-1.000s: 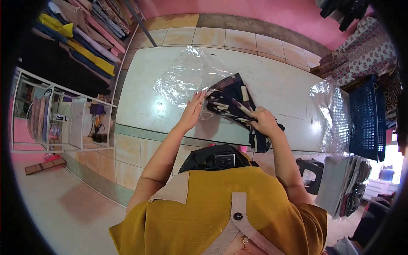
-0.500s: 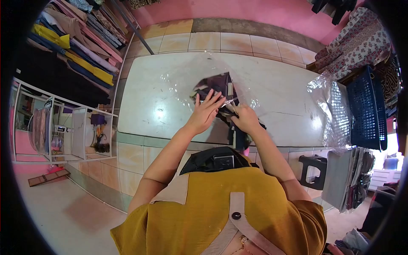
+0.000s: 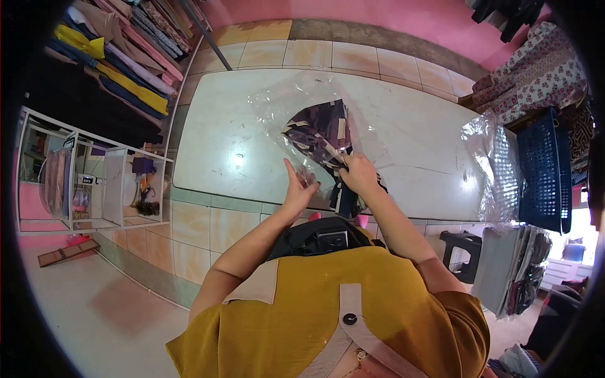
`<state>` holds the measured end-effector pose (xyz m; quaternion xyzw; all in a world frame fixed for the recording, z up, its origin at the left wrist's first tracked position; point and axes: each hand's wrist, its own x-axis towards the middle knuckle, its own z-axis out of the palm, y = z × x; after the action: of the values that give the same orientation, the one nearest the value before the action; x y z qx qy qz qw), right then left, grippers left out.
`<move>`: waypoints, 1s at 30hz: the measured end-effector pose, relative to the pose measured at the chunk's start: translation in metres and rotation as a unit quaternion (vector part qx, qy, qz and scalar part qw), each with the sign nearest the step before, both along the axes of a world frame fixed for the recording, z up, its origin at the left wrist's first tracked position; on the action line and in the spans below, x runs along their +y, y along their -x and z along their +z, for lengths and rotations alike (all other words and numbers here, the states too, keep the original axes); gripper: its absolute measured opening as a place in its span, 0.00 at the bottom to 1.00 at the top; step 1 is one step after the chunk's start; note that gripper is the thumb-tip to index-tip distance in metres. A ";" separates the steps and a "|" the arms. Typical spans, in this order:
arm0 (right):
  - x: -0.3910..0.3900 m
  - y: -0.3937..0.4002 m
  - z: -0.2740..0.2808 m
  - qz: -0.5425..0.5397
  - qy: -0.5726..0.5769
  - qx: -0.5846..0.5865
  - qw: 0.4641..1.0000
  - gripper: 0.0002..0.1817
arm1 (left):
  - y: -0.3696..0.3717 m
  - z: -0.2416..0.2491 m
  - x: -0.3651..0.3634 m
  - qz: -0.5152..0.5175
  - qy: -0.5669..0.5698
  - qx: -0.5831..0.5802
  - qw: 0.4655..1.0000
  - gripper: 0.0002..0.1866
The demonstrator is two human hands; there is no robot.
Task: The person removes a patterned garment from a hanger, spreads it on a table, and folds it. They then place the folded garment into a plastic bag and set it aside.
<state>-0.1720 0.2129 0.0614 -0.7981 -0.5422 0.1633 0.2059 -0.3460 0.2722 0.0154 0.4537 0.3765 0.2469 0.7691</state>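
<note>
A dark patterned piece of folded fabric [image 3: 321, 123] lies partly inside a clear plastic bag [image 3: 270, 101] on the white table. Its lower end sticks out of the bag and hangs over the table's near edge. My right hand [image 3: 361, 174] is closed around the bunched fabric where it narrows. My left hand [image 3: 299, 192] is off the fabric, close to the bag's near left edge, with thumb and fingers apart.
The white table [image 3: 214, 132] has more clear plastic bags [image 3: 482, 167] at its right end, beside a dark blue basket [image 3: 545, 167]. A black stool [image 3: 462, 255] stands below on the right. Folded clothes [image 3: 135, 94] fill the left side, near a white-framed shelf [image 3: 116, 189].
My left hand has lifted off the bagged fabric and moved down toward me, fingers spreading. My right hand keeps its hold. More of the fabric shows now.
</note>
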 end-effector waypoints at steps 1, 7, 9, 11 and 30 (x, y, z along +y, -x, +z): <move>0.004 0.000 0.002 0.001 0.000 0.002 1.000 0.18 | 0.000 -0.003 0.005 0.003 -0.001 -0.002 1.000 0.55; 0.030 0.005 -0.006 0.003 0.013 -0.007 1.000 0.17 | 0.011 -0.017 0.030 -0.026 0.011 -0.052 0.998 0.51; 0.037 0.007 -0.009 0.000 -0.021 -0.010 1.000 0.16 | 0.014 -0.013 0.041 -0.093 -0.010 -0.022 0.995 0.50; 0.043 0.011 -0.007 0.003 -0.049 -0.011 0.999 0.16 | 0.016 -0.009 0.050 -0.112 -0.024 -0.011 0.993 0.51; 0.094 0.030 -0.025 -0.013 -0.081 -0.009 0.997 0.22 | 0.030 -0.005 0.081 -0.169 -0.034 0.043 0.984 0.53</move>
<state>-0.2023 0.3069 0.0362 -0.7872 -0.5452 0.1087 0.2669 -0.3760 0.3531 0.0109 0.5468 0.3183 0.1058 0.7671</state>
